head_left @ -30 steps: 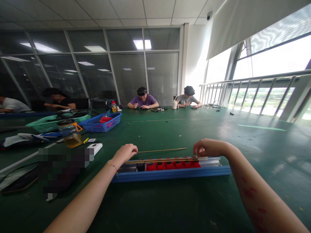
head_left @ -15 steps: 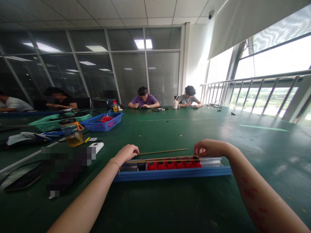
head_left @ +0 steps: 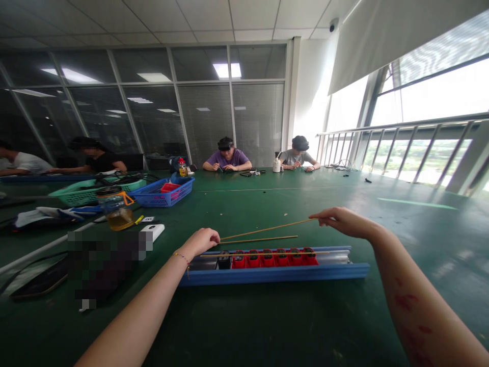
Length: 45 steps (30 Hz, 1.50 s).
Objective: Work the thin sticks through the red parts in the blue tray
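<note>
Moving away from the tray [head_left: 275,276], the right hand [head_left: 338,221] has gone towards the far edge of the tabletop [head_left: 244,321], and it grasps the right end of the raised stick [head_left: 267,228] with the fingertips. Half a second ago this stick was lying over the tray; now it is apart from it, so only the third stick [head_left: 263,254] spans the cups. I judge that the work in hand is at the step of handling this one stick, separated from the others. The left hand [head_left: 202,240] has stayed almost in its place, beside the tray's far left corner, and its bent fingers appear to pinch the left end. The raised stick is thin, straight and yellow-brown; it slopes up to the right. The second stick [head_left: 263,239] lies behind the tray, almost parallel to the tabletop's far edge, with its left end close to the left hand; I cannot tell whether they touch. The tray is long, with blue walls and a silvery inside. It carries six red cups [head_left: 267,262] in one row, with dark things in them, and a black cup [head_left: 223,263] at their left.
</note>
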### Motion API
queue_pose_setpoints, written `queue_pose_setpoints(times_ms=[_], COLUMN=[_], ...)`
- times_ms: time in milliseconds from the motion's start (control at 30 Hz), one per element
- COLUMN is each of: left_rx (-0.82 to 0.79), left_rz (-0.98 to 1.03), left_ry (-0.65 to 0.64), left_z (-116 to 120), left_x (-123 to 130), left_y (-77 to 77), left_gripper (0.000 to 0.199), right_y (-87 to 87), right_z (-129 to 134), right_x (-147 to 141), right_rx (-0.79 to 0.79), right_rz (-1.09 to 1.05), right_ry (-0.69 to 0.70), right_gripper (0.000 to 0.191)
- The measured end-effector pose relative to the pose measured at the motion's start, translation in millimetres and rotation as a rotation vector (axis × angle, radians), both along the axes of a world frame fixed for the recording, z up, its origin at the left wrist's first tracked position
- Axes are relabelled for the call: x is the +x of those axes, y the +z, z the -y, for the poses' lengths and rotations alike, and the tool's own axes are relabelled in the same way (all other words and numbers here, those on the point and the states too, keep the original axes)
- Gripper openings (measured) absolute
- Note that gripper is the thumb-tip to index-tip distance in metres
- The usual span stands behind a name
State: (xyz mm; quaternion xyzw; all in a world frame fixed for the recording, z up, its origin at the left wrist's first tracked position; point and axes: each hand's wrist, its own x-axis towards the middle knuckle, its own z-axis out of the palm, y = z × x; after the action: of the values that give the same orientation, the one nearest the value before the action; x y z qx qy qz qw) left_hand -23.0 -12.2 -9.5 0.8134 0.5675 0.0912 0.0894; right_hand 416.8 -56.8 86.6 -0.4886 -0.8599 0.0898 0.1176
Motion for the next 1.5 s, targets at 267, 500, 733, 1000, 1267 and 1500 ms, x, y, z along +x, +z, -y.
queue_pose_setpoints(times_ms=[267, 500, 733, 1000, 1267, 1500], left_rx=[-0.013, 0.000, -0.032, -0.023, -0.012, -0.031], left_rz=[0.004, 0.010, 0.049, 0.037, 0.039, 0.044], left_ry=[0.020, 0.020, -0.004, 0.019, 0.029, 0.000], left_z=[0, 6, 2, 0, 0, 1], left_x=[0, 5, 1, 0, 0, 0], left_y=[-0.7, 3.9, 0.0, -1.4, -1.9, -0.4], left_gripper=[0.017, 0.036, 0.025, 0.018, 0.016, 0.017], right_y=[-31.1, -55.3, -72.1, -69.7, -16.0, -12.9], right_z=[-23, -31, -35, -39, -7, 9], right_x=[8, -35, -53, -44, -25, -24], right_rx=[-0.127, -0.050, 0.005, 0.032, -0.304, -0.501], right_rz=[0.092, 0.117, -0.013, -0.039, -0.002, 0.139], right_ry=[-0.050, -0.022, 0.048, 0.060, 0.088, 0.017], right_gripper=[0.037, 0.027, 0.021, 0.033, 0.034, 0.038])
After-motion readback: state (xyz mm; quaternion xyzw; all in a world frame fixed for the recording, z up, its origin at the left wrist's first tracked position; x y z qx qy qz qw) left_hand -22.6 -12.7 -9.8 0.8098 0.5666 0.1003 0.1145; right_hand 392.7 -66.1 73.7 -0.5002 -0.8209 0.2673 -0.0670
